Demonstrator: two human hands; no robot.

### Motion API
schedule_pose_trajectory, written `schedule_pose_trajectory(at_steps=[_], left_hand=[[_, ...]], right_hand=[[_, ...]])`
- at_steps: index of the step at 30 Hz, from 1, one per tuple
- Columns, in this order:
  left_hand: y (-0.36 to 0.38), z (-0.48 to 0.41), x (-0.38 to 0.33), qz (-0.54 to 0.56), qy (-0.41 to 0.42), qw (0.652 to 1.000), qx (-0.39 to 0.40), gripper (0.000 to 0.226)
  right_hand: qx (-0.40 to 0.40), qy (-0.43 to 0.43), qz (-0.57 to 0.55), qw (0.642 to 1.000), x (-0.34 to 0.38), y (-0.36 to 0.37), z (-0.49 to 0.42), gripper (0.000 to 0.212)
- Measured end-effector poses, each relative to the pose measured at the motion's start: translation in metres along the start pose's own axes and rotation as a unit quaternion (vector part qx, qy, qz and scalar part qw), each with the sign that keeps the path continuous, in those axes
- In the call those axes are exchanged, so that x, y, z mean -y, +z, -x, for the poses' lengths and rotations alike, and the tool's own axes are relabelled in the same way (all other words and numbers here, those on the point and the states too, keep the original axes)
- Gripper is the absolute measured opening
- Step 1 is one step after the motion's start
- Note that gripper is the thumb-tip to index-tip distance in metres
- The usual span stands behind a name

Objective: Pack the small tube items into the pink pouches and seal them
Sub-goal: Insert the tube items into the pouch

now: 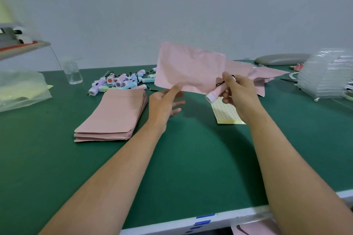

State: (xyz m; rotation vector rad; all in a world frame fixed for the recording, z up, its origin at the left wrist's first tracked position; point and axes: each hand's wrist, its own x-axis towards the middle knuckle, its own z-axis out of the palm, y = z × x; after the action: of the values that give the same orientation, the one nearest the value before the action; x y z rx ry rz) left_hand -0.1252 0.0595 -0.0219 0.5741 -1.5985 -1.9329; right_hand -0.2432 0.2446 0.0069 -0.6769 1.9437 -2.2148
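Hovering above the green table (191, 158), one pink pouch (191, 68) is pinched at its lower edge by the left hand (166, 101). One pink tube (219, 91) with a black cord is gripped by the right hand (238, 91), in front of the pouch. A pouch stack (114, 112) and a tube pile (118, 82) are laid to the left.

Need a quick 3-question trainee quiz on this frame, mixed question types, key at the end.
1. True or false: the right hand holds a pink tube.
2. Multiple choice: the raised pink pouch is held by A) the left hand, B) a clamp, C) nothing, it lies flat.
3. Fill in: the stack of pouches lies on the green ___, in front of the pile of loose tubes.
Key: 1 true; 2 A; 3 table.
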Motion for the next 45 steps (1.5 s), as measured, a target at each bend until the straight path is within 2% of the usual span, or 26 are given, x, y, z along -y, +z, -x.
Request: schedule_pose_trajectory(at_steps=[3, 7, 8, 10, 12, 13, 15, 17, 19, 21, 23, 25, 27, 31, 33, 37, 45], left_hand=[[-0.002, -0.002, 0.001, 0.0, 0.019, 1.0, -0.007, 0.031], [-0.008, -0.004, 0.0, -0.01, -0.006, 1.0, 0.013, 0.037], [-0.008, -0.003, -0.001, -0.02, 0.004, 1.0, -0.007, 0.043], [-0.008, -0.002, -0.002, -0.136, 0.072, 0.985, -0.073, 0.083], [-0.009, 0.001, -0.001, -0.324, 0.171, 0.92, -0.139, 0.124], [-0.01, 0.004, -0.002, -0.404, 0.23, 0.871, -0.161, 0.13], [-0.009, 0.006, -0.006, -0.502, 0.361, 0.771, -0.156, 0.128], [-0.007, 0.005, -0.009, -0.521, 0.476, 0.699, -0.119, 0.122], [-0.006, 0.006, -0.012, -0.528, 0.539, 0.65, -0.096, 0.11], [-0.008, 0.005, -0.013, -0.548, 0.556, 0.617, -0.098, 0.089], [-0.012, 0.002, -0.014, -0.553, 0.548, 0.619, -0.104, 0.064], [-0.017, 0.0, -0.014, -0.537, 0.537, 0.643, -0.098, 0.052], [-0.019, -0.001, -0.014, -0.521, 0.542, 0.654, -0.089, 0.048], [-0.017, -0.001, -0.015, -0.529, 0.543, 0.647, -0.082, 0.048], [-0.017, 0.0, -0.015, -0.54, 0.533, 0.649, -0.065, 0.052], [-0.016, 0.007, -0.017, -0.539, 0.491, 0.684, -0.019, 0.062], [-0.01, 0.016, -0.02, -0.545, 0.485, 0.683, 0.042, 0.066]], right_hand=[[0.019, 0.0, 0.013, 1.0, -0.003, 0.003, 0.0, 0.032], [0.006, -0.013, 0.032, 0.999, -0.003, 0.006, 0.0, 0.034], [-0.008, -0.028, 0.069, 0.997, -0.004, 0.006, 0.0, 0.034], [-0.039, -0.083, 0.205, 0.975, -0.008, 0.007, 0.001, 0.032], [-0.047, -0.137, 0.29, 0.946, -0.01, 0.011, 0.004, 0.026], [-0.036, -0.167, 0.299, 0.939, -0.011, 0.015, 0.007, 0.022], [-0.004, -0.225, 0.318, 0.921, -0.009, 0.024, 0.013, 0.017], [0.029, -0.278, 0.35, 0.894, -0.008, 0.034, 0.018, 0.017], [0.05, -0.319, 0.365, 0.873, -0.006, 0.044, 0.023, 0.017], [0.069, -0.328, 0.348, 0.876, -0.006, 0.051, 0.027, 0.017], [0.078, -0.316, 0.313, 0.892, -0.004, 0.056, 0.03, 0.019], [0.081, -0.305, 0.262, 0.912, -0.003, 0.057, 0.031, 0.023], [0.082, -0.269, 0.208, 0.937, -0.001, 0.058, 0.03, 0.02], [0.09, -0.175, 0.041, 0.98, 0.006, 0.057, 0.027, 0.015], [0.075, -0.147, -0.033, 0.986, 0.012, 0.053, 0.027, 0.019], [0.026, -0.137, -0.121, 0.983, 0.018, 0.046, 0.024, 0.021], [-0.006, -0.166, -0.091, 0.982, 0.018, 0.046, 0.024, 0.014]])
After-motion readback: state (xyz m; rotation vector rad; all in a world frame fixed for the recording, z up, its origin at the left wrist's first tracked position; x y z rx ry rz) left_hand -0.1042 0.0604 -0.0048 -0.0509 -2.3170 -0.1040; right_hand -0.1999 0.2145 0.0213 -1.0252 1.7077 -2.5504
